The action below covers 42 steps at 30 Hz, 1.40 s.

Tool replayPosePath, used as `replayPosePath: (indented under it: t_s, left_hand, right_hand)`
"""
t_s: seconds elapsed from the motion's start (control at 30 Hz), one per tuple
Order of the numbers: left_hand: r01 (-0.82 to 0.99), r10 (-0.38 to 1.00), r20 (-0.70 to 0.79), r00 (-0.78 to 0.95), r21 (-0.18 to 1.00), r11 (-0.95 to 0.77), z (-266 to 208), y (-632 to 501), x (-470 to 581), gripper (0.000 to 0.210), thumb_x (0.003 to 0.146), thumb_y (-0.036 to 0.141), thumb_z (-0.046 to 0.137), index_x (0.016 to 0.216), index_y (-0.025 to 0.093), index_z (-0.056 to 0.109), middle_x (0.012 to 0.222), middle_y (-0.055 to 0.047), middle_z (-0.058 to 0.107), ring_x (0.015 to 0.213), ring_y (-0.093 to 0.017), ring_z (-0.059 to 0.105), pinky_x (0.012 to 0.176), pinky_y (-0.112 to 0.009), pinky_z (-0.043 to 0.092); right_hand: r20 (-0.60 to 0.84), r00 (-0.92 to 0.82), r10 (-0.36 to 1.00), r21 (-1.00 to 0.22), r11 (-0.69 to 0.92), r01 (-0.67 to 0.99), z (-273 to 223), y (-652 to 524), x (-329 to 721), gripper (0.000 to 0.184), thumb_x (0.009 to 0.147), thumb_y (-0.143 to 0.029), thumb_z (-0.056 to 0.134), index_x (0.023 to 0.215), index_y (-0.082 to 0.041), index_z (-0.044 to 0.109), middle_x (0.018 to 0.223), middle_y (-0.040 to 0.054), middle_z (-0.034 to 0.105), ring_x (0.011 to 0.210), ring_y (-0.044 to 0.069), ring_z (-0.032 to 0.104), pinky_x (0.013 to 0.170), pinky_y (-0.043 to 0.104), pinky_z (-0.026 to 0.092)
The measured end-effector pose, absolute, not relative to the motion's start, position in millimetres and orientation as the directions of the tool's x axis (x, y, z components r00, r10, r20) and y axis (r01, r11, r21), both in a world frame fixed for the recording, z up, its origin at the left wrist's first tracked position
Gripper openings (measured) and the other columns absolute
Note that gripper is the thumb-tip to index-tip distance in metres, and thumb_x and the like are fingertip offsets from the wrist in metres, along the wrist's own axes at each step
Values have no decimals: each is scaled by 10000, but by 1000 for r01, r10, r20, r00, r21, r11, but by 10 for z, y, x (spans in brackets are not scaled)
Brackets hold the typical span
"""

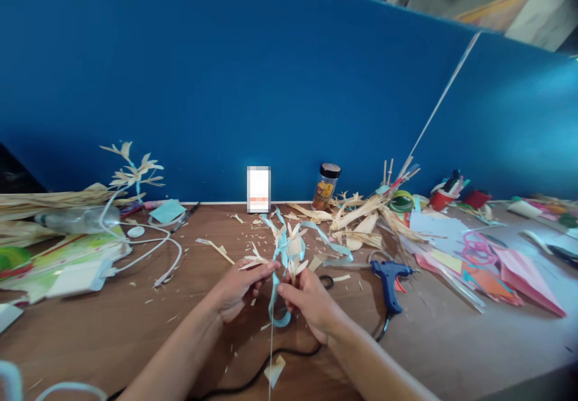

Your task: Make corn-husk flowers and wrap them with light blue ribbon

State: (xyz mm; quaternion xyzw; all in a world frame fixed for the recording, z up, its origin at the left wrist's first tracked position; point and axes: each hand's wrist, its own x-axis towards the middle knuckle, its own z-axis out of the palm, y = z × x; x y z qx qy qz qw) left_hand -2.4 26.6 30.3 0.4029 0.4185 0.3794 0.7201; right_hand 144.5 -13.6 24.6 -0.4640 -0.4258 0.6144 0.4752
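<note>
My left hand (241, 283) is closed in a pinch, thumb and finger on the light-blue ribbon (273, 301) around the stem of a corn husk flower spray (295, 241). My right hand (311, 298) is closed on the spray's right side, just below a small pale husk bloom (297, 266). Another husk bloom (253, 260) sticks out above my left fingers. The ribbon hangs in a loop below my hands, and a longer strip curls away to the right behind the spray. My fingers hide most of the stem.
A blue glue gun (389, 280) lies right of my hands, its black cord (257, 377) crossing in front. A jar (326, 187), a lit phone (259, 190) and dried husks (361, 220) stand or lie behind. Another husk flower spray (138, 175) rises at left; papers (438, 229) lie right.
</note>
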Motion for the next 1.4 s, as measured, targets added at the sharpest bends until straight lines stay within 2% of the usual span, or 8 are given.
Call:
replayPosePath:
  t_s: [0.17,0.37,0.43,0.6,0.73,0.9,1.0,1.4]
  left_hand:
    - [-202,849,-372,376,861,467,313,250,-22,272,585,342,712,743,130,649,488,69,407,403,-20,315,371,-135,199]
    - [-278,830,-372,416,816,506,287,259,-9,201,599,262,712,727,120,652,516,56,435,426,-22,351,363,-114,254]
    - [-293,839,-372,397,815,500,260,276,-3,173,612,262,702,704,128,643,522,54,439,431,-27,363,363,-112,276]
    - [-264,882,-357,308,858,440,202,295,26,209,598,289,713,726,137,650,559,46,486,454,-32,404,396,-117,339]
    - [-216,885,-334,325,885,413,194,258,68,259,605,327,704,776,137,663,580,24,529,517,-60,459,469,-147,400]
    - [-183,882,-342,325,892,413,174,229,114,282,568,350,722,743,141,653,589,12,575,543,-88,509,540,-206,449]
    - [-192,882,-334,332,892,410,160,227,126,288,568,357,721,745,141,652,594,9,586,543,-88,524,549,-212,455]
    - [-228,880,-309,360,886,404,177,202,122,232,613,332,700,739,148,636,652,0,591,580,-91,535,567,-222,474]
  right_hand:
    - [-119,-12,993,-988,-119,-103,223,-108,1494,178,646,-207,607,728,-162,456,567,-70,459,454,59,394,431,182,330]
    - [148,27,989,-968,139,207,199,-121,1569,90,686,-223,569,731,-177,507,612,-30,515,555,112,458,516,214,365]
    - [105,7,994,-977,101,187,196,-135,1578,116,677,-249,588,738,-185,514,568,-42,503,514,107,434,481,207,346]
    - [-166,75,983,-982,-158,-103,217,-150,1577,224,720,-392,553,738,-169,544,600,-20,541,517,103,451,474,207,364]
    - [-47,1,999,-990,-46,-130,291,-118,1618,237,685,-362,627,749,-134,613,668,-1,571,591,102,471,560,213,376]
    - [-85,-137,987,-991,-98,-95,305,-45,1645,273,673,-381,636,754,-120,635,506,-51,468,425,52,333,406,177,267]
    - [-89,-116,989,-993,-96,-62,277,-21,1621,267,675,-390,625,685,-124,608,479,-64,430,418,54,332,404,178,275]
    - [-46,26,999,-999,-46,-1,209,17,1574,225,707,-363,589,768,-150,551,519,-56,460,454,78,390,412,184,314]
